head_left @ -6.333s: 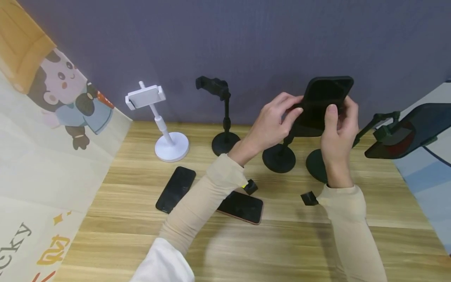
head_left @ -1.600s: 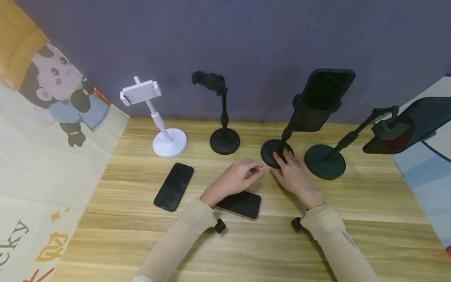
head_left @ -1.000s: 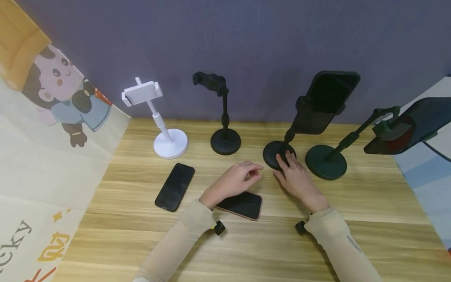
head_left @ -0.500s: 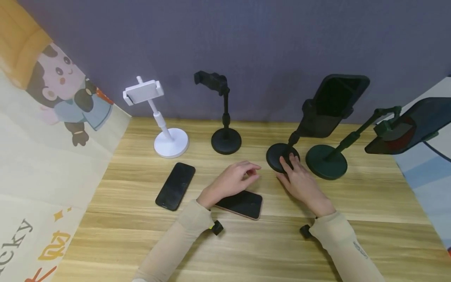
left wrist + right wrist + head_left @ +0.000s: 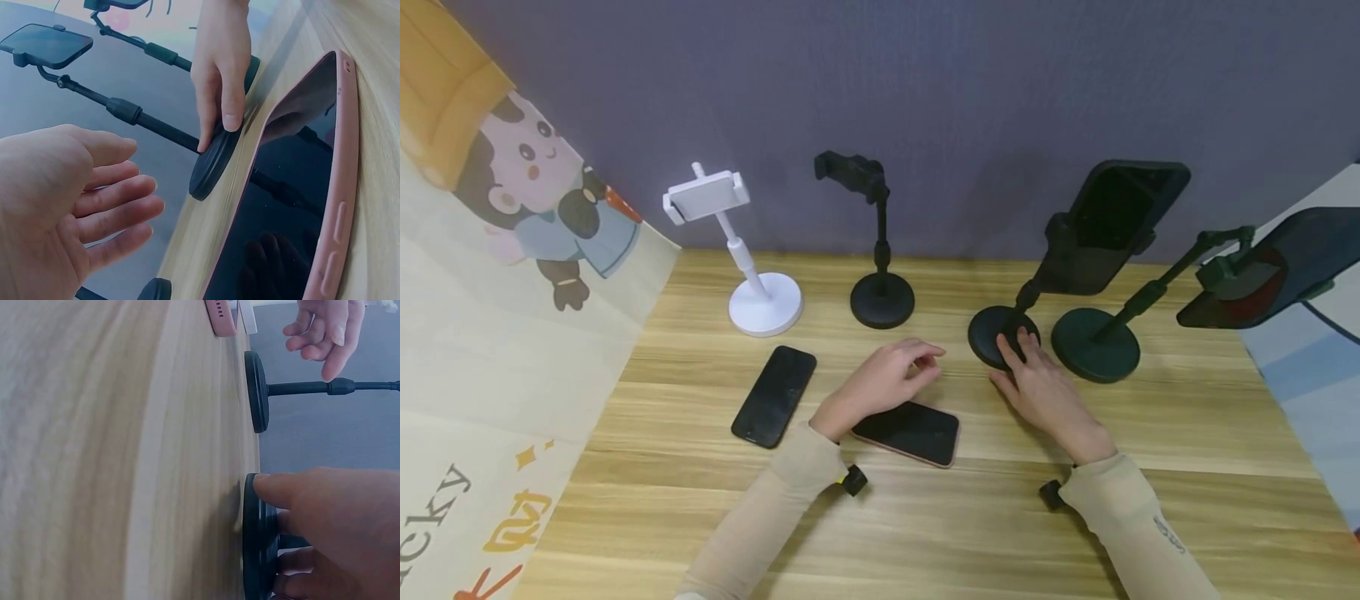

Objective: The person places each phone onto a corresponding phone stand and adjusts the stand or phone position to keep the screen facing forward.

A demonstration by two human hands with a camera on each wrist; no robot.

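Note:
In the head view, my right hand holds the round base of a black phone stand, its thumb at the base's edge in the right wrist view. A dark phone is clamped upright and tilted in that stand's holder. My left hand hovers with loosely bent fingers and nothing in them. Just below it, a phone in a pink case lies screen up on the table, partly covered by the wrist. Close on the right of the held base stands a dark green phone stand carrying another phone.
A white phone stand and a second black phone stand, both with no phone in their holders, stand at the back left. A black phone lies flat on the wooden table. Behind rises a blue-grey wall.
Both hands have come down from the clamped phone. My right hand has slid the black stand rightward, closer to the green one; the left has drawn back slightly to the left.

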